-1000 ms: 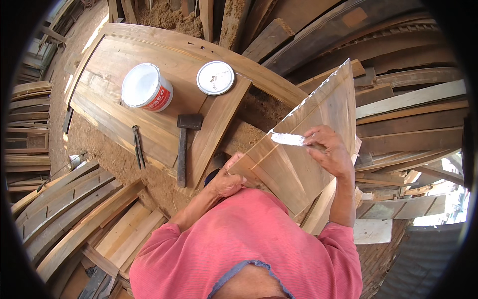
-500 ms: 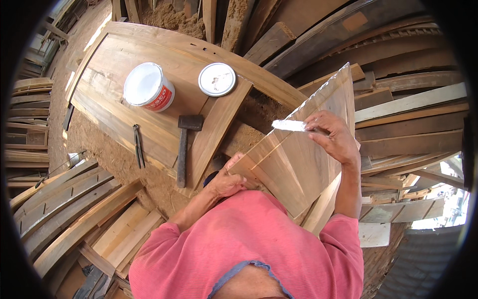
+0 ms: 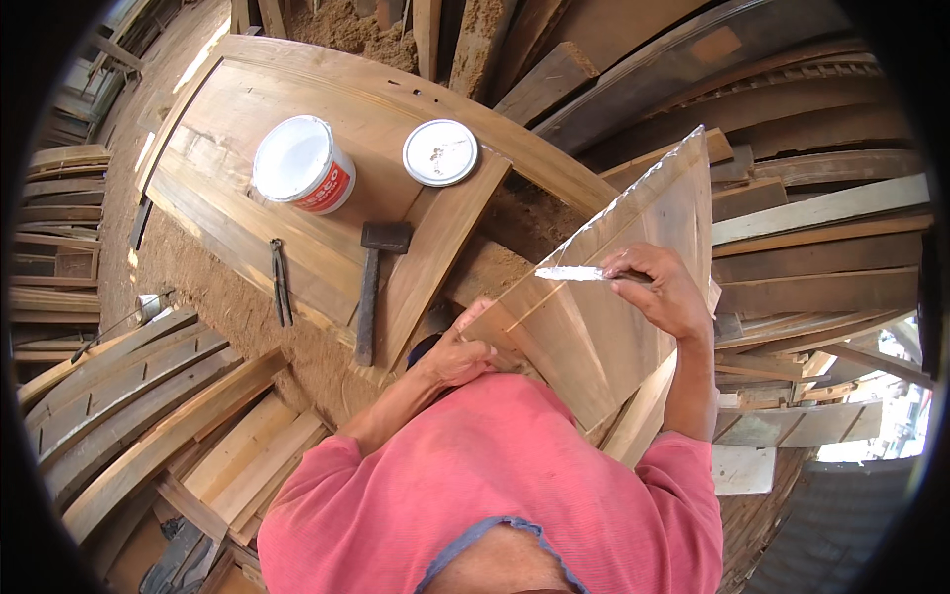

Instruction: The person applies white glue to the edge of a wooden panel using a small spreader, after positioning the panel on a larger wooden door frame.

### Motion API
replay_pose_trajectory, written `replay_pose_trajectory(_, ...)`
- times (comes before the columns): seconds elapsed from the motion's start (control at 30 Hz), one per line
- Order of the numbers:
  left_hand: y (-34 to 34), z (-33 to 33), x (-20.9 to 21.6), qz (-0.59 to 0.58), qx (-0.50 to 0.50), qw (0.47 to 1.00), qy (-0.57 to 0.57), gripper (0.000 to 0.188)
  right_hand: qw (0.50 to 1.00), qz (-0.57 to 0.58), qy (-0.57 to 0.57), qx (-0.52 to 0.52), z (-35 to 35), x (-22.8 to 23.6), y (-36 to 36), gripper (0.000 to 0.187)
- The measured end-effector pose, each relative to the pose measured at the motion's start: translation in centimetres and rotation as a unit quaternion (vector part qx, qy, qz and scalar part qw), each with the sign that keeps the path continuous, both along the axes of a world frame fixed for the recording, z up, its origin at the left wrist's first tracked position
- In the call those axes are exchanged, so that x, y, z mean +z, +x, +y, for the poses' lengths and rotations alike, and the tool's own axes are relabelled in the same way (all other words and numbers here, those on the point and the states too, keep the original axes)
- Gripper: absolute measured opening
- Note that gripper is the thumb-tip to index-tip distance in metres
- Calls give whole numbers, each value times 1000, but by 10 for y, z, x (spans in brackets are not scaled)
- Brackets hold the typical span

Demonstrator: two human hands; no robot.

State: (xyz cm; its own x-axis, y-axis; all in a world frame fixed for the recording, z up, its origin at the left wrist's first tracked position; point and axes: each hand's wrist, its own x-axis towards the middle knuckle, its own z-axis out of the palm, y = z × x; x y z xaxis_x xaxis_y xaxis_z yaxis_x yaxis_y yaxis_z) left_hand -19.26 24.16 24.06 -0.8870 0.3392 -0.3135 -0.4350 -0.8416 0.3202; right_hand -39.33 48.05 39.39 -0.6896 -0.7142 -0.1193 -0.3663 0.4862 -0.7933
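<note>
My right hand [image 3: 661,287] is closed round a flat stick [image 3: 572,273] smeared with thick white paste. Its tip meets the edge of a wooden panel [image 3: 618,287] that leans upright before me. A wavy line of white paste [image 3: 643,178] runs down this edge from the far corner to about the stick. At the panel's near left corner, my left hand [image 3: 460,354] grips the wood with its fingers bent round it.
On a wooden door [image 3: 327,84] at the left stand an open white bucket [image 3: 294,158] and its paste-spotted lid [image 3: 440,153]. A mallet [image 3: 374,287] and pincers [image 3: 281,282] lie closer. Stacked boards [image 3: 811,238] crowd the right; more planks [image 3: 148,416] lie lower left.
My right hand has come slightly nearer along the panel edge, and the stick has turned so its coated side looks thinner. My left hand keeps its place on the corner.
</note>
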Motion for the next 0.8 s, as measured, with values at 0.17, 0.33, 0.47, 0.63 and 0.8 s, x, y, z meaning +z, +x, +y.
replay_pose_trajectory(0.17,-1,1,-12,50,3,999,16,59,973,-154,-59,-161,-30,-8,32,9)
replay_pose_trajectory(0.33,-2,1,-5,32,4,999,23,62,957,-226,-46,-176,-38,-49,61,11)
replay_pose_trajectory(0.47,-1,2,-5,24,14,999,28,62,960,-234,-2,-152,-23,-36,62,12)
replay_pose_trajectory(0.63,-1,3,-7,45,13,998,41,65,974,-135,3,-183,-15,-14,49,14)
replay_pose_trajectory(0.8,0,6,8,32,25,999,14,69,988,-116,94,-49,-29,3,42,10)
